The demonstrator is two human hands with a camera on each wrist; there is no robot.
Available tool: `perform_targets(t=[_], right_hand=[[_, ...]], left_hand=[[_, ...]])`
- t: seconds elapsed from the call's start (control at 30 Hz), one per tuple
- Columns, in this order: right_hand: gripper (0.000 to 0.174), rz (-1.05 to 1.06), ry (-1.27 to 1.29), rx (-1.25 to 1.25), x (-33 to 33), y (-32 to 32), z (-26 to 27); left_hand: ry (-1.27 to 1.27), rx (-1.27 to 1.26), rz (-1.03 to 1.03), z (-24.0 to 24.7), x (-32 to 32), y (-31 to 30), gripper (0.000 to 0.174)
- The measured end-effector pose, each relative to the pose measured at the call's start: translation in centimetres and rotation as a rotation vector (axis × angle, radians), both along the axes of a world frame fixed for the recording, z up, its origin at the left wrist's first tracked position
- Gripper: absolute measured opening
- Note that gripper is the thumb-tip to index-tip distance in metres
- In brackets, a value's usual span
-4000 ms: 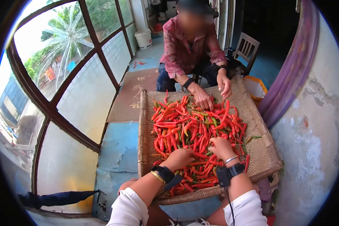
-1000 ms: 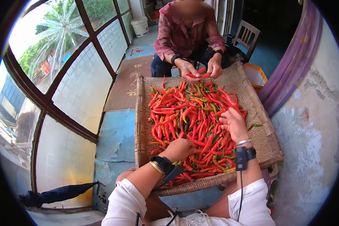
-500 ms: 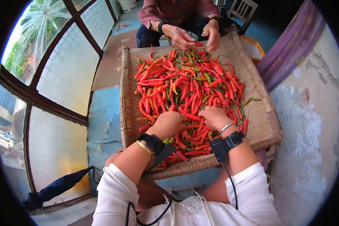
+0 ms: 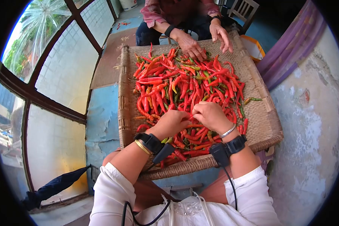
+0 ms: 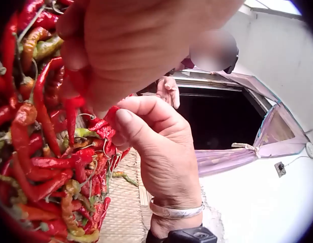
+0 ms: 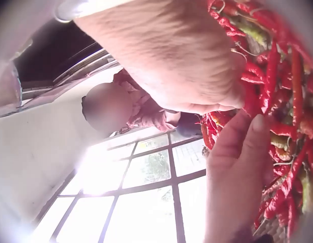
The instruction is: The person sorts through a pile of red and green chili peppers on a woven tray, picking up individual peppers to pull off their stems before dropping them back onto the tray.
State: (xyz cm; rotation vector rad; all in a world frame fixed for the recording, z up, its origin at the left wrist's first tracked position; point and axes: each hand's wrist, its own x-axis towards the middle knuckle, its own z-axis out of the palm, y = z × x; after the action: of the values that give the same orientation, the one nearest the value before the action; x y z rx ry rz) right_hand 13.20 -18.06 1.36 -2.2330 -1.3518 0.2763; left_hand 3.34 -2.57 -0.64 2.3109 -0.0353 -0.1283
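Close together over the front half of the pile are both hands in the head view. My left hand (image 4: 169, 123) holds a red chili pepper (image 4: 189, 116) with thumb and fingers. My right hand (image 4: 211, 115) pinches the same pepper at its other end. In the left wrist view, the thumb and forefinger of the right hand press on a red tip (image 5: 113, 110); the left palm hides much of the rest. Red chili peppers (image 4: 184, 88), with some green and orange ones among them, lie heaped on a woven tray (image 4: 261, 126) under the hands.
Across the tray sits another person (image 4: 184, 15), one hand (image 4: 191, 47) on the far peppers and the other raised beside it. Windows (image 4: 60, 67) run along the left; a purple curtain (image 4: 290, 49) and a wall (image 4: 309, 124) stand on the right. A yellow-rimmed container (image 4: 254, 47) stands behind the tray.
My right hand has come from the right side of the pile to meet the left hand at a pepper. The other person's hand has lowered from holding a pepper onto the pile. The view tilted down.
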Motion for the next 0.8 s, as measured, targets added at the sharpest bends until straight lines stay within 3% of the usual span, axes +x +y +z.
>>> perform_targets(t=[0.13, 0.2, 0.27, 0.33, 0.4, 0.5, 0.53, 0.57, 0.6, 0.67, 0.7, 0.73, 0.8], right_hand=[[0.010, -0.037, 0.039, 0.097, 0.7, -0.3, -0.2], [0.010, -0.209, 0.092, 0.147, 1.0, -0.4, -0.1], [0.011, -0.251, 0.089, 0.170, 1.5, -0.6, -0.5], [0.013, -0.238, 0.016, -0.053, 1.8, -0.7, -1.2], [0.017, -0.188, 0.039, -0.178, 1.2, -0.5, -2.3], [0.040, -0.009, -0.012, -0.350, -0.1, 0.0, -2.5], [0.039, -0.031, 0.007, -0.318, -0.2, 0.0, -2.5], [0.040, -0.019, 0.025, -0.323, -0.2, 0.1, -3.0], [0.040, -0.008, 0.041, -0.324, -0.2, 0.1, -3.6], [0.046, 0.007, -0.038, -0.338, -0.1, 0.1, -4.0], [0.035, -0.005, -0.017, -0.318, -0.1, 0.1, -3.9], [0.035, -0.005, -0.026, -0.293, 0.1, 0.2, -3.7], [0.026, 0.030, 0.029, -0.243, 0.1, 0.4, -3.4]], left_hand=[[0.058, -0.093, 0.011, 0.7, 0.0, 0.3, 0.022], [0.199, -0.094, -0.029, 1.0, 0.0, 0.9, 0.022], [0.191, -0.092, -0.002, 1.6, 0.3, 2.1, 0.024], [0.183, -0.086, 0.022, 2.3, 0.9, 3.0, 0.027], [-0.112, -0.793, 0.330, 2.5, 1.4, 3.5, 0.039], [-0.333, -0.827, 0.455, 2.0, 2.0, 4.0, 0.051], [-0.287, -0.724, 0.459, 1.5, 1.9, 3.9, 0.043], [-0.316, -0.452, 0.377, -1.6, 2.3, 4.8, 0.036], [-0.043, -0.491, 0.409, 1.4, 1.4, 3.2, 0.029], [-0.251, -0.132, 0.170, -1.2, 1.3, 2.5, 0.025], [-0.192, -0.054, 0.088, -0.9, 1.2, 2.0, 0.030], [-0.293, 0.059, 0.045, -0.9, 1.1, 1.6, 0.031], [-0.295, 0.009, 0.001, -0.6, 0.9, 1.1, 0.030]])
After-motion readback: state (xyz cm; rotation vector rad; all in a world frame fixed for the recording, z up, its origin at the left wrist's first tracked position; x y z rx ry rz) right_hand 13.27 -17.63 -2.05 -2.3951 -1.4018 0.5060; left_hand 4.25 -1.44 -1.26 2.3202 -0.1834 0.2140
